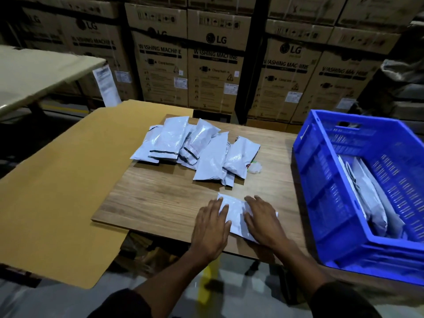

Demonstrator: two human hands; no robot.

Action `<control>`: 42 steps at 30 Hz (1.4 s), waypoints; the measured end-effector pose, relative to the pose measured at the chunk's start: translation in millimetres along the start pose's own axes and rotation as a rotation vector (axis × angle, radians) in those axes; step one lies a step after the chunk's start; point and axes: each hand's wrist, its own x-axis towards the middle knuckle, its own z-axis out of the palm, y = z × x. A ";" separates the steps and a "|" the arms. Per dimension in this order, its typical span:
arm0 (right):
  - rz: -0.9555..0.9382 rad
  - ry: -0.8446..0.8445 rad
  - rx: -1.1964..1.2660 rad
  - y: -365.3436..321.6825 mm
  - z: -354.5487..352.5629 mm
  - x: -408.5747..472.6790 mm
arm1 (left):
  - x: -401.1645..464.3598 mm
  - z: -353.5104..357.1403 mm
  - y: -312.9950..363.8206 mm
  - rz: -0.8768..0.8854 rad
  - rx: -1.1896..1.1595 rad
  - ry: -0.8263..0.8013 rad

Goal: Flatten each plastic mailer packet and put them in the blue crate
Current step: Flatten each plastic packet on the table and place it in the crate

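A white plastic mailer packet (236,213) lies flat on the wooden table (160,196) near its front edge. My left hand (212,228) presses palm-down on the packet's left side, and my right hand (263,222) presses palm-down on its right side, fingers spread. Behind it, a pile of several white mailer packets (195,145) spreads across the middle of the table. The blue crate (325,191) stands at the right, tilted, with a few packets (371,203) lying inside against its wall.
A large brown cardboard sheet (57,180) lies under the table's left side and sticks out to the left. Stacked cardboard washing machine boxes (213,60) form a wall behind. A pale table (34,72) stands at the far left.
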 end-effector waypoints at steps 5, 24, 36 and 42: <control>0.002 -0.235 -0.076 -9.2 22.0 -9.2 | 33.9 -0.5 11.8 0.137 -0.218 -0.037; 0.055 -0.192 -0.118 -12.3 37.3 -14.8 | 31.6 31.1 -0.5 0.059 -0.198 -0.059; 0.080 -0.235 -0.203 12.8 27.3 -29.6 | 23.1 30.5 -11.5 0.129 0.017 -0.138; 0.106 -0.355 -0.167 15.6 20.5 -24.6 | 24.4 24.2 -14.0 0.144 0.073 -0.231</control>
